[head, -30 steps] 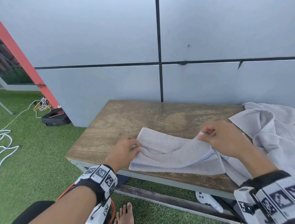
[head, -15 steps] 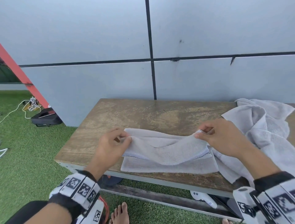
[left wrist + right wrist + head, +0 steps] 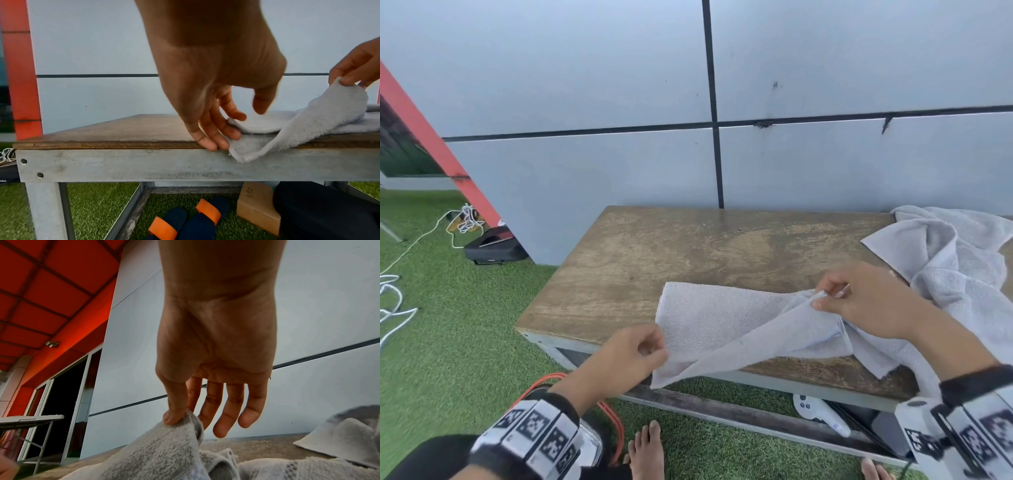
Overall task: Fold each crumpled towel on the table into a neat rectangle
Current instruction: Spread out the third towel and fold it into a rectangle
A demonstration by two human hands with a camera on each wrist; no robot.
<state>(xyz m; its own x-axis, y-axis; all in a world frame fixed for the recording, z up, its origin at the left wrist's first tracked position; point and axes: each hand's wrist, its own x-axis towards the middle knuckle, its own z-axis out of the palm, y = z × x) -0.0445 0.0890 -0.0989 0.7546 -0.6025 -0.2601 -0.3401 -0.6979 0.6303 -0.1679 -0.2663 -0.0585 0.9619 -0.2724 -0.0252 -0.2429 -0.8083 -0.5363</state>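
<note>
A grey towel (image 3: pixel 722 318) lies partly folded on the wooden table (image 3: pixel 654 257), near its front edge. One layer runs slantwise from the right end to the near-left corner, which droops over the table edge (image 3: pixel 240 155). My right hand (image 3: pixel 825 298) pinches the towel's raised right corner between thumb and forefinger (image 3: pixel 172 417). My left hand (image 3: pixel 647 349) is at the near-left corner. Its straight fingers (image 3: pixel 216 142) touch the towel's (image 3: pixel 308 123) edge, and the thumb is lifted clear. A second crumpled grey towel (image 3: pixel 955 274) is heaped at the table's right end.
A grey panelled wall stands right behind the table. Under the table are a white controller (image 3: pixel 822 414), sandals (image 3: pixel 185 217), a cardboard box (image 3: pixel 257 204) and a black bag (image 3: pixel 329 211). A black case (image 3: pixel 493 248) and white cables lie on the grass at left. My bare foot (image 3: pixel 647 448) is by the table.
My left hand let the raised left corner drop and came back to the front edge. The towel's left end now lies flat, and one corner hangs over. My right hand keeps its pinch.
</note>
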